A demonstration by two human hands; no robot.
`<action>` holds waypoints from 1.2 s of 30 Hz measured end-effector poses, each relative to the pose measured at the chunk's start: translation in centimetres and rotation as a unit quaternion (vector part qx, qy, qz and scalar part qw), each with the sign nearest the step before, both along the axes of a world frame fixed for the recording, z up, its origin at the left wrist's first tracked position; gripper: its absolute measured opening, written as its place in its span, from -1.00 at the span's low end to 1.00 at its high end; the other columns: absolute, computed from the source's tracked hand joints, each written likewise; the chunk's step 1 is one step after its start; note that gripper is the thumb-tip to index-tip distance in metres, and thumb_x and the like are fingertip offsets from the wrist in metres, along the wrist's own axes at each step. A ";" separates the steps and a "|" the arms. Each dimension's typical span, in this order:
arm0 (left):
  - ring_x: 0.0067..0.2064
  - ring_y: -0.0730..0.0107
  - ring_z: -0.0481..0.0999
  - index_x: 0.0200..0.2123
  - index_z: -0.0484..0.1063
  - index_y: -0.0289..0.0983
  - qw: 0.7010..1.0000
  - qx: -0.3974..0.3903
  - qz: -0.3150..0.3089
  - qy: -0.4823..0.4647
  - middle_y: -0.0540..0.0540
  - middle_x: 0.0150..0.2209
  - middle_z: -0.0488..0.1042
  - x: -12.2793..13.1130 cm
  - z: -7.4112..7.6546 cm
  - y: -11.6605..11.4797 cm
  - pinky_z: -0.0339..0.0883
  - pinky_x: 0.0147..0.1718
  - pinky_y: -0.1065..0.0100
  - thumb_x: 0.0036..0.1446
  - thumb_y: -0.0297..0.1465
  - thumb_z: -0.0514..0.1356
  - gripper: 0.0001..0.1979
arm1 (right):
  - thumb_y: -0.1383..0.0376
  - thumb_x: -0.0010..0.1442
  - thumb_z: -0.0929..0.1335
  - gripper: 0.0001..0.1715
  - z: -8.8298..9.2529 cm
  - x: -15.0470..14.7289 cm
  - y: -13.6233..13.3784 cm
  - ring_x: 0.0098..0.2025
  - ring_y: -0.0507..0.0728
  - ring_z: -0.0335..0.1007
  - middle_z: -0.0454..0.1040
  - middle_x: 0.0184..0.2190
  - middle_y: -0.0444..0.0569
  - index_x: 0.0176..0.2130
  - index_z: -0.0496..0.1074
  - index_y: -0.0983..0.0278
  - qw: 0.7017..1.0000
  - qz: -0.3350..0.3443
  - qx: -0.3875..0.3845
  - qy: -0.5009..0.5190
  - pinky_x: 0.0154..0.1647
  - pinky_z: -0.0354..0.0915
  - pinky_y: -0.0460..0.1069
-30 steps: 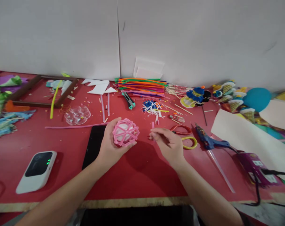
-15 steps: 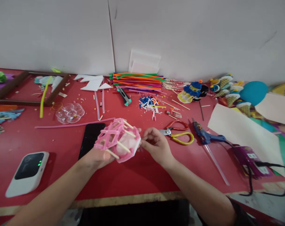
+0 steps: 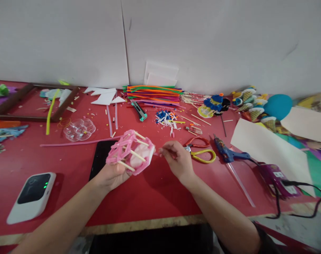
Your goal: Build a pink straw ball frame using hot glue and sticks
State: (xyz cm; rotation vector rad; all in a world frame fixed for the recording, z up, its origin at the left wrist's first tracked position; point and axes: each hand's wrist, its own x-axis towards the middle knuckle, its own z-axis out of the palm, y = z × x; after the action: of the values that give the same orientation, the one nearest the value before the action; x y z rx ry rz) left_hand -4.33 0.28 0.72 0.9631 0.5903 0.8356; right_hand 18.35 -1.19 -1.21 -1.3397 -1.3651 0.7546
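My left hand (image 3: pixel 111 176) grips a pink craft frame (image 3: pixel 123 146), which looks like a small lantern of pink pipe cleaners joined by pale wooden sticks, with a white base turned to the right. Its fingers wrap under the frame, partly hidden by it. To the right of the base, my right hand (image 3: pixel 177 160) is closed in a pinch, a small gap away. A faint thin strand seems to show at its fingertips, too fine to name. Behind the left hand lies a black phone (image 3: pixel 100 158). Scissors (image 3: pixel 202 150) with red and yellow handles rest beyond my right hand.
A blue glue gun (image 3: pixel 229 151) and a purple power box (image 3: pixel 277 180) with black cables are on the right. A white device (image 3: pixel 31 197) sits at left. Farther back are a box cutter (image 3: pixel 139 110), bundled pipe cleaners (image 3: pixel 153 94), scraps (image 3: pixel 167 118) and a brown frame (image 3: pixel 14 116).
My right hand has drawn a little away from the base of the pink frame, opening a gap. The pink frame has tilted and shifted slightly up and left in my left hand.
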 end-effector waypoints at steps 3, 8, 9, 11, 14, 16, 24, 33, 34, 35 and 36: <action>0.28 -0.03 0.49 0.21 0.43 -0.10 0.999 -0.011 -0.005 -0.046 -0.14 0.15 0.58 0.1 0.0 -0.2 0.13 0.41 -0.04 -0.10 0.03 0.50 -0.18 | 0.06 0.24 0.39 -0.73 0.2 1.5 1.0 -0.47 0.08 0.49 0.55 -0.50 -0.11 -0.30 0.45 0.20 0.993 -0.087 -0.006 -0.077 -0.41 0.42 -0.04; 0.35 -0.13 0.39 0.24 0.42 -0.10 0.997 -0.012 -0.027 -0.071 -0.16 0.17 0.57 0.1 -0.4 -0.2 0.05 0.44 -0.13 -0.10 0.00 0.51 -0.16 | 0.19 0.24 0.40 -0.71 0.5 3.6 2.0 0.21 0.30 0.47 0.57 0.09 0.14 -0.05 0.58 0.19 0.979 -0.062 0.068 -0.182 0.23 0.39 0.25; 0.36 -0.14 0.37 0.25 0.41 -0.11 0.997 -0.016 -0.032 -0.073 -0.17 0.18 0.56 0.1 -0.4 -0.2 0.08 0.43 -0.12 -0.09 0.00 0.51 -0.15 | 0.19 0.24 0.42 -0.67 0.6 3.8 2.0 0.27 0.29 0.42 0.53 0.16 0.13 0.00 0.57 0.17 0.984 -0.009 0.076 -0.163 0.27 0.37 0.25; 0.38 -0.12 0.34 0.25 0.42 -0.12 0.995 -0.028 -0.053 -0.082 -0.18 0.22 0.53 0.0 -0.3 -0.1 0.10 0.43 -0.05 -0.06 0.00 0.50 -0.17 | 0.16 0.26 0.45 -0.62 0.9 3.7 1.5 0.17 0.22 0.52 0.58 0.11 0.07 0.07 0.53 0.12 0.987 0.127 0.051 -0.078 0.19 0.45 0.18; 0.38 -0.10 0.35 0.20 0.48 -0.14 0.990 -0.042 -0.085 -0.105 -0.17 0.21 0.54 0.2 0.3 0.1 0.11 0.43 0.04 -0.06 0.05 0.48 -0.21 | 0.13 0.21 0.51 -0.62 1.1 3.1 0.6 -0.15 0.12 0.66 0.68 -0.17 -0.02 0.01 0.54 0.15 0.960 0.274 -0.031 0.056 -0.07 0.57 0.04; 0.35 -0.06 0.40 0.16 0.51 -0.13 0.988 -0.046 -0.084 -0.118 -0.16 0.19 0.57 0.4 0.8 0.2 0.16 0.41 0.09 -0.07 0.05 0.48 -0.24 | 0.19 0.16 0.56 -0.69 1.1 2.7 0.1 -0.25 0.07 0.66 0.68 -0.27 -0.06 -0.10 0.57 0.20 0.946 0.301 -0.056 0.107 -0.17 0.57 -0.04; 0.28 0.01 0.50 0.16 0.50 -0.11 0.988 -0.037 -0.064 -0.134 -0.19 0.21 0.55 0.6 1.1 0.4 0.35 0.28 0.16 -0.10 0.04 0.50 -0.23 | 0.28 0.05 0.61 -0.48 1.6 2.6 0.0 -0.08 0.09 0.63 0.66 -0.12 0.03 0.03 0.61 0.19 0.917 0.389 0.008 0.094 -0.01 0.57 -0.03; 0.42 -0.11 0.28 0.24 0.39 0.07 0.995 -0.002 -0.044 -0.088 -0.09 0.37 0.36 0.1 -0.1 0.4 0.29 0.32 -0.04 -0.13 0.08 0.49 -0.15 | 0.34 0.12 0.58 -0.54 1.6 2.2 -0.5 -0.09 0.05 0.62 0.62 -0.11 -0.04 0.03 0.61 0.09 0.953 0.268 0.081 0.117 0.03 0.57 -0.04; 0.43 -0.13 0.24 0.27 0.37 0.07 0.996 -0.003 -0.053 -0.078 -0.10 0.36 0.37 0.1 -0.2 0.3 0.27 0.33 -0.06 -0.15 0.10 0.49 -0.11 | 0.32 0.13 0.57 -0.55 1.7 2.1 -0.5 -0.09 0.06 0.62 0.62 -0.11 -0.04 0.02 0.61 0.11 0.956 0.261 0.089 0.100 0.03 0.58 -0.04; 0.44 -0.16 0.22 0.29 0.34 0.06 0.996 -0.008 -0.064 -0.067 -0.11 0.34 0.39 0.1 -0.4 0.2 0.27 0.33 -0.08 -0.18 0.11 0.50 -0.05 | 0.31 0.14 0.57 -0.58 1.7 2.1 -0.5 -0.09 0.07 0.62 0.63 -0.12 -0.03 0.02 0.60 0.12 0.959 0.256 0.100 0.076 0.01 0.58 -0.03; 0.44 -0.20 0.21 0.32 0.31 0.05 0.995 -0.015 -0.074 -0.058 -0.13 0.33 0.41 0.1 -0.6 0.2 0.28 0.32 -0.10 -0.22 0.13 0.50 0.02 | 0.30 0.16 0.56 -0.60 1.8 2.0 -0.5 -0.10 0.07 0.63 0.64 -0.11 -0.01 0.01 0.59 0.14 0.960 0.253 0.114 0.045 -0.01 0.59 -0.03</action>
State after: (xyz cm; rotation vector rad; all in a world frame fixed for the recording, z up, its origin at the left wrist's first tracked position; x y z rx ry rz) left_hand -4.28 0.43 0.13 0.9121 0.4261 0.7431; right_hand 20.34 -1.70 0.57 -0.7694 -1.6871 0.9476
